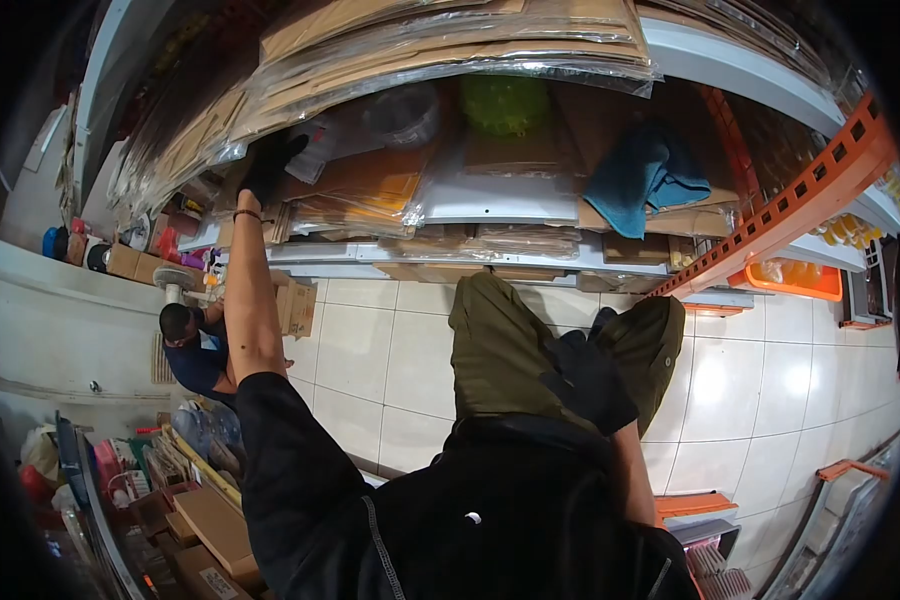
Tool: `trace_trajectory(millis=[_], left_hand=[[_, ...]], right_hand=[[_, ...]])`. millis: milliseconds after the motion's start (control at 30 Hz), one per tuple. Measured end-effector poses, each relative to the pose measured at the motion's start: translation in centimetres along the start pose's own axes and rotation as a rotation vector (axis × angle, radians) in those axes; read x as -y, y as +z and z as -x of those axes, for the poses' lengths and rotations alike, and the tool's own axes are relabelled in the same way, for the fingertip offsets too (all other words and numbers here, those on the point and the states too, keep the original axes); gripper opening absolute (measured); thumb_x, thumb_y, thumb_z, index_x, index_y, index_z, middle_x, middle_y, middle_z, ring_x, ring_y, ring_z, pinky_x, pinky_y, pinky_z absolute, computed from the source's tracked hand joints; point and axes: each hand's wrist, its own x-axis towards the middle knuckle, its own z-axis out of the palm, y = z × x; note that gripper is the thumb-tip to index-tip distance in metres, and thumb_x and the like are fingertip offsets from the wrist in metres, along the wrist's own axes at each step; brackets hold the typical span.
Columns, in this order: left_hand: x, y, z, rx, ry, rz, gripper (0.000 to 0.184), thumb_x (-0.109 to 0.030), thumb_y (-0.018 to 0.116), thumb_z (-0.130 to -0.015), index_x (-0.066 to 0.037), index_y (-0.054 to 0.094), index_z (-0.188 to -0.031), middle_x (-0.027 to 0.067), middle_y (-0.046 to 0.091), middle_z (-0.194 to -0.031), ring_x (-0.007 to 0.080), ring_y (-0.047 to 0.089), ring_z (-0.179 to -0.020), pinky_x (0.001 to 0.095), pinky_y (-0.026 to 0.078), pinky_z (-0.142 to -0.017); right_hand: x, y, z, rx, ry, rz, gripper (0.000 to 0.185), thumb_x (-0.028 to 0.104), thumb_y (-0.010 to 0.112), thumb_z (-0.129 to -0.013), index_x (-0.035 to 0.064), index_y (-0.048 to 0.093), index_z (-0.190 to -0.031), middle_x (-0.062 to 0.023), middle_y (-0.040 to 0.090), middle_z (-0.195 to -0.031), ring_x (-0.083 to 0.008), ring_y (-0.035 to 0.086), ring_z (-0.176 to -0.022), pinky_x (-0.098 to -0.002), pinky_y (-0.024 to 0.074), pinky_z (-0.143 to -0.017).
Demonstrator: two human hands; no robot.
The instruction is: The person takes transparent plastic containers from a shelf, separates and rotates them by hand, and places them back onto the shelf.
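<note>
My left hand (270, 166), in a black glove, reaches into the shelf at the upper left, beneath overhanging flat cardboard in clear plastic. A finger or thumb points right toward a clear plastic packet (316, 150); the other fingers are lost in shadow, so any grip cannot be made out. My right hand (592, 382), also in a dark glove, lies over my olive trousers (500, 350) between the thighs, fingers stretched out and holding nothing visible. Along the shelf are orange-brown flat packs (370, 190), a clear plastic tub (402, 112), a green bowl-like thing (506, 103) and a teal cloth (642, 180).
An orange perforated upright (800, 190) rises on the right, beside an orange bin (792, 280). At left, another person (195, 345) is low down near a cardboard box (297, 308). Boxes (213, 535) crowd the lower left. White tiles (355, 345) cover the floor.
</note>
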Motion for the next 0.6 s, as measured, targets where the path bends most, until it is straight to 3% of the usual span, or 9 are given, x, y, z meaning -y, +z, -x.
trace_trajectory(millis=[67, 167, 300, 367, 433, 500, 533, 600], left_hand=[[4.6, 1.0, 1.3, -0.032, 0.432, -0.418, 0.062, -0.016, 0.074, -0.072, 0.000, 0.051, -0.127, 0.0167, 0.056, -0.124, 0.0320, 0.053, -0.113, 0.0355, 0.039, -0.101], [0.6, 1.8, 4.9, -0.179, 0.119, -0.264, 0.068, -0.006, 0.074, -0.068, 0.001, 0.048, -0.130, 0.0189, 0.055, -0.124, 0.0346, 0.052, -0.113, 0.0359, 0.039, -0.100], [-7.9, 2.8, 11.4, -0.341, -0.170, 0.022, 0.054, -0.005, 0.073, -0.071, 0.003, 0.052, -0.120, 0.0240, 0.056, -0.115, 0.0385, 0.054, -0.105, 0.0413, 0.045, -0.091], [-11.8, 4.2, 15.1, -0.334, -0.087, -0.108, 0.046, -0.005, 0.073, -0.073, 0.004, 0.053, -0.114, 0.0239, 0.058, -0.110, 0.0364, 0.057, -0.100, 0.0416, 0.049, -0.084], [-16.7, 6.4, 19.0, -0.469, 0.175, -0.306, 0.039, -0.009, 0.066, -0.081, 0.003, 0.052, -0.115, 0.0181, 0.059, -0.108, 0.0279, 0.059, -0.096, 0.0357, 0.049, -0.079], [-24.8, 6.8, 20.5, -0.250, -0.241, 0.539, 0.039, -0.014, 0.057, -0.088, 0.002, 0.048, -0.123, 0.0127, 0.058, -0.110, 0.0203, 0.055, -0.098, 0.0322, 0.046, -0.080], [-28.6, 7.0, 21.1, -0.188, -0.433, 0.864, 0.040, -0.017, 0.053, -0.091, 0.001, 0.046, -0.126, 0.0101, 0.057, -0.111, 0.0170, 0.053, -0.100, 0.0304, 0.045, -0.081], [-32.1, 8.1, 21.5, -0.133, -0.494, 1.124, 0.044, -0.018, 0.049, -0.092, 0.000, 0.042, -0.131, 0.0084, 0.055, -0.114, 0.0147, 0.050, -0.103, 0.0281, 0.043, -0.083]], right_hand=[[0.4, -0.1, -0.3, 0.022, 0.001, 0.013, 0.039, 0.025, 0.066, -0.079, 0.0036, 0.057, -0.110, -0.0129, 0.055, -0.090, -0.0307, 0.054, -0.083, -0.0412, 0.0445, -0.074], [1.6, -0.6, -1.2, 0.018, -0.016, -0.013, 0.044, 0.027, 0.066, -0.081, 0.0039, 0.056, -0.117, -0.0143, 0.058, -0.098, -0.0312, 0.055, -0.089, -0.0400, 0.0449, -0.077], [4.3, -1.7, -3.7, -0.026, -0.057, -0.126, 0.048, 0.026, 0.066, -0.082, 0.0046, 0.053, -0.123, -0.0160, 0.058, -0.112, -0.0323, 0.054, -0.103, -0.0391, 0.0442, -0.085], [5.9, -2.3, -5.1, -0.089, -0.053, -0.239, 0.049, 0.023, 0.067, -0.082, 0.0046, 0.053, -0.125, -0.0164, 0.057, -0.117, -0.0334, 0.052, -0.108, -0.0393, 0.0433, -0.089], [7.4, -2.3, -6.3, -0.194, -0.048, -0.347, 0.048, 0.019, 0.067, -0.082, 0.0045, 0.052, -0.125, -0.0165, 0.057, -0.119, -0.0346, 0.052, -0.110, -0.0396, 0.0425, -0.092], [8.5, -2.3, -7.5, -0.344, -0.058, -0.418, 0.048, 0.015, 0.067, -0.081, 0.0045, 0.051, -0.126, -0.0164, 0.057, -0.118, -0.0356, 0.052, -0.109, -0.0400, 0.0421, -0.093], [9.0, -2.6, -8.2, -0.416, -0.062, -0.383, 0.035, 0.010, 0.062, -0.083, 0.0012, 0.055, -0.117, -0.0187, 0.058, -0.109, -0.0367, 0.054, -0.101, -0.0405, 0.0434, -0.087], [8.6, -2.5, -7.5, -0.393, -0.110, -0.338, 0.025, 0.006, 0.059, -0.083, -0.0011, 0.056, -0.107, -0.0198, 0.057, -0.102, -0.0376, 0.053, -0.095, -0.0423, 0.0430, -0.082]])
